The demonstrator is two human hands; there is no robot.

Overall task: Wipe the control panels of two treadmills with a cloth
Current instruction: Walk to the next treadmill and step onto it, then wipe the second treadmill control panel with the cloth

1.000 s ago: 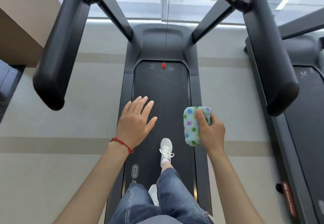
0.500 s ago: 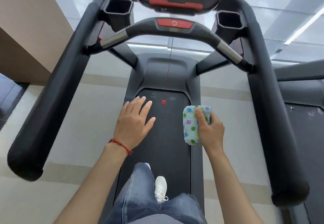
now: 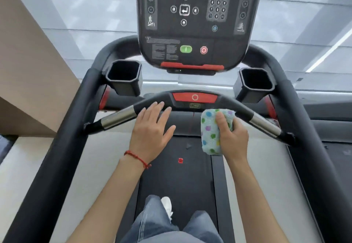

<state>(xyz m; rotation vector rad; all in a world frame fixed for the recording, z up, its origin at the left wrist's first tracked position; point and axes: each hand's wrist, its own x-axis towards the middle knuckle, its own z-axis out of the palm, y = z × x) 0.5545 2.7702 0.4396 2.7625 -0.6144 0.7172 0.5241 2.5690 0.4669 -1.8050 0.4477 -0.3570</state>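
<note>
Person is standing on the treadmill belt point(image 3: 171, 176); jeans and one white shoe point(image 3: 167, 205) are showing at the near edge; small red clip point(image 3: 180, 160) is lying on the belt just beyond.

Left hand point(image 3: 150, 132) is hovering flat and spread wide, holding nothing; fingertips are overlapping the curved front handlebar point(image 3: 242, 109) in view, contact can't be confirmed; red string bracelet point(image 3: 138, 158) is sitting on that wrist.

Right hand point(image 3: 231, 135) is gripping the folded polka-dot cloth point(image 3: 208, 132), thumb over the front face, fingers wrapped behind; cloth is standing roughly upright, long axis running near-to-far; its top edge is overlapping the handlebar, just right of the red pad point(image 3: 195, 97).

Two cup holders point(image 3: 124, 77) are flanking the console base, left and right, beyond the bar.

Control panel point(image 3: 192, 20) is sitting far and up from both hands, past the bar, roughly centred; it is taller than wide; green button point(image 3: 186, 49) and red button point(image 3: 203, 50) are along its near edge, keypad point(image 3: 218, 5) at far right. Cloth hand is looking like the nearer one, sitting almost under the panel's right half; judging the next move as a straight reach up and away over the bar, cloth face turning flat to the panel. Watch: green start button is lying on the wipe path.

Wiping is not yet started here; second treadmill point(image 3: 335, 147) is only partly showing at far right.
</note>
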